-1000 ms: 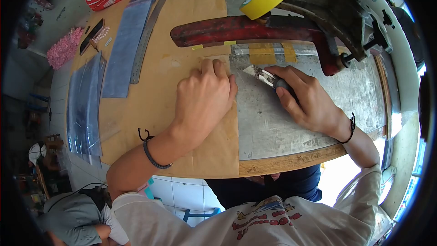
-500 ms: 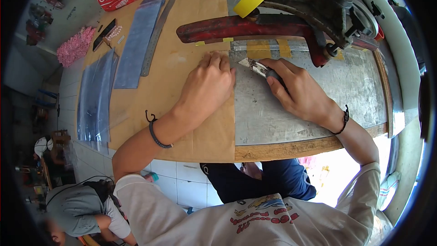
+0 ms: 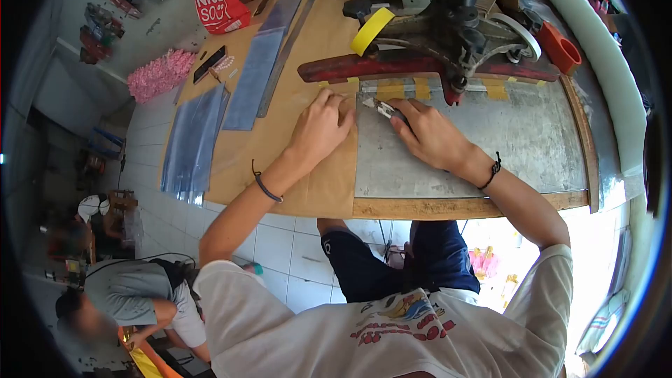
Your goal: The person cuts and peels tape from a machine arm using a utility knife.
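Observation:
My right hand (image 3: 435,134) is closed around a utility knife (image 3: 383,108) with a dark handle and a pale metal front. The knife points left, its tip close to the seam between the grey metal plate (image 3: 483,147) and the brown-covered tabletop (image 3: 308,192). My left hand (image 3: 320,129) rests on the brown surface just left of that seam, fingers bent and close together. Whatever lies under its fingertips is hidden. Strips of yellow tape (image 3: 421,88) cross the plate's far edge beyond the knife.
A machine head with a red bar (image 3: 371,68) and a yellow tape roll (image 3: 372,31) overhangs the plate's far side. Clear plastic sheets (image 3: 194,141), a metal ruler (image 3: 283,73), a phone (image 3: 209,64) and a red bag (image 3: 217,0) lie left. Another person (image 3: 136,290) sits lower left.
The camera view has shifted, bringing more of the machine and the far table into sight. Both hands stay near the seam, and my right hand keeps hold of the knife.

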{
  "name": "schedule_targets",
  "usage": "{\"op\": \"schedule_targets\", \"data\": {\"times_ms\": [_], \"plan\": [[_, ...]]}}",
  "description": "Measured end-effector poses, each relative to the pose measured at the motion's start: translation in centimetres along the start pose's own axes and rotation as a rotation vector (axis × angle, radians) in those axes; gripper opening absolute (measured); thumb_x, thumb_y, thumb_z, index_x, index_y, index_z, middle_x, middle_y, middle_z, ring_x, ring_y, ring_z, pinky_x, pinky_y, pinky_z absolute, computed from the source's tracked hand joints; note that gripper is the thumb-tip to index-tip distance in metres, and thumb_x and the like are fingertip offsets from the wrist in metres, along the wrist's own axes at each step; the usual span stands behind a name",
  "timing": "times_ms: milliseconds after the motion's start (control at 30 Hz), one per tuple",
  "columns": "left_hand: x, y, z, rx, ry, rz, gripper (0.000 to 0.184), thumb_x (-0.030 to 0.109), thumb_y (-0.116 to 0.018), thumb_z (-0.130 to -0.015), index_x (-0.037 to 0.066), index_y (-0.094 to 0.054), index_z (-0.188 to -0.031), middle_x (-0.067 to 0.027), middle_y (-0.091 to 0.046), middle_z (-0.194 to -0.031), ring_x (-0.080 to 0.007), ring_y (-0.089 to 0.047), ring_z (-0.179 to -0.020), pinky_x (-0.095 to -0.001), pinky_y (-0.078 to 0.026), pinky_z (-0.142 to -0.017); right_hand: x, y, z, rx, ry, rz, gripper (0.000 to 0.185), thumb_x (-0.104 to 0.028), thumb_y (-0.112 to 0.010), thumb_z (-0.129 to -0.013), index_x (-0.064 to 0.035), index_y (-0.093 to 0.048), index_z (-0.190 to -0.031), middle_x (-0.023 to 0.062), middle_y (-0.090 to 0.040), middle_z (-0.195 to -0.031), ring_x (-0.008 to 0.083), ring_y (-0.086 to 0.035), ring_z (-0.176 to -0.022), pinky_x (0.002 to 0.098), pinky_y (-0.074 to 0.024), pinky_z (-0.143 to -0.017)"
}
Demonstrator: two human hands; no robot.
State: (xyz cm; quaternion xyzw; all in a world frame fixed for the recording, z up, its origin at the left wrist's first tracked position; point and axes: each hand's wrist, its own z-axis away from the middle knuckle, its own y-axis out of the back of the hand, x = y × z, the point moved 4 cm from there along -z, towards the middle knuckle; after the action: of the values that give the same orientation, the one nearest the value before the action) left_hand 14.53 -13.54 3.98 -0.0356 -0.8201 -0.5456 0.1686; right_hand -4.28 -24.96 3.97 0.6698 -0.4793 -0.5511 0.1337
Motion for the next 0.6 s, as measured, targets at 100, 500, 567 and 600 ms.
{"op": "schedule_targets", "data": {"times_ms": [100,500,567,600], "plan": [[1.2,-0.4,1.0,0.027,0.115,0.031,0.054,0.027,-0.068,-0.092,-0.015,-0.059,-0.125,-0.0327,-0.06,-0.125,-0.0478,-0.062,-0.112,-0.0446,-0.051,-0.101,0.1,0.0,0.0,0.042,0.042,-0.034,0.034,-0.022,-0.054,-0.102,0.0046,-0.057,-0.123,0.033,-0.066,-0.101,0.0504,-0.065,-0.093,0.053,-0.0534,-0.081],[2.3,-3.2,1.3,0.192,0.221,-0.093,0.05,0.017,-0.062,-0.094,-0.017,-0.054,-0.13,-0.0388,-0.06,-0.125,-0.0503,-0.058,-0.12,-0.0478,-0.048,-0.105,0.4,-0.1,-0.3,0.019,0.03,-0.054,0.035,-0.024,-0.056,-0.102,0.0066,-0.059,-0.118,0.0359,-0.067,-0.097,0.0519,-0.065,-0.09,0.054,-0.0535,-0.08],[3.2,-2.9,1.4,0.196,0.289,-0.087,0.047,0.014,-0.062,-0.093,-0.013,-0.056,-0.13,-0.0358,-0.063,-0.12,-0.0487,-0.061,-0.115,-0.0481,-0.05,-0.101,0.4,-0.2,-0.2,-0.002,0.02,-0.052,0.036,-0.025,-0.055,-0.102,0.0063,-0.059,-0.119,0.036,-0.067,-0.097,0.0519,-0.065,-0.09,0.0544,-0.0535,-0.081],[3.5,-2.8,1.4,0.198,0.321,-0.085,0.045,0.013,-0.062,-0.092,-0.011,-0.058,-0.13,-0.0343,-0.064,-0.118,-0.0479,-0.062,-0.113,-0.0483,-0.051,-0.098,0.4,-0.2,-0.2,-0.014,0.011,-0.055,0.036,-0.025,-0.055,-0.102,0.0061,-0.059,-0.119,0.0361,-0.067,-0.097,0.0519,-0.066,-0.091,0.0546,-0.0535,-0.081]]}}
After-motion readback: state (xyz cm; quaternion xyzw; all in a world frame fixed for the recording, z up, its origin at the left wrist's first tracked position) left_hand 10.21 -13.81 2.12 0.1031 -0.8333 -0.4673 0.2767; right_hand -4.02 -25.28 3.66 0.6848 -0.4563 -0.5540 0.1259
